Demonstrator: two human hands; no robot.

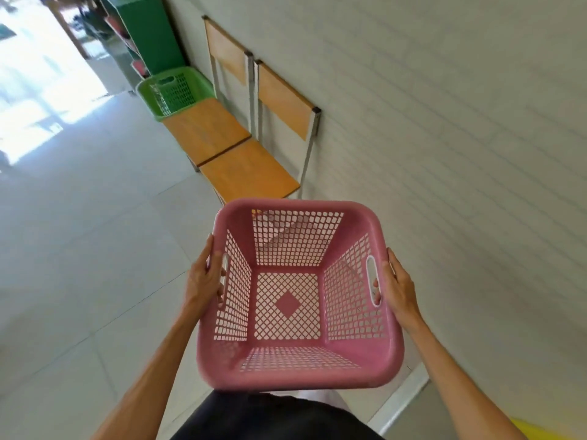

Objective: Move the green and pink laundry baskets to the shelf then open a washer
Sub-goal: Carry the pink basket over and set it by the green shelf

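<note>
I carry an empty pink laundry basket (359, 366) in front of my body, above the floor. My left hand (203, 277) grips its left handle slot, and my right hand (397, 287) grips the right one, fingers through the holes. A green laundry basket (203, 85) rests farther ahead beside the far chair, against the wall. A green shelf unit (149, 30) stands beyond it. No washer is in view.
Two wooden chairs with metal frames, the far chair (206, 128) and the near chair (247, 173), line the white wall (444, 122) on the right. Pale tiled floor (79, 233) stretches to the left toward a bright doorway. A yellow object (546, 430) sits at the bottom right.
</note>
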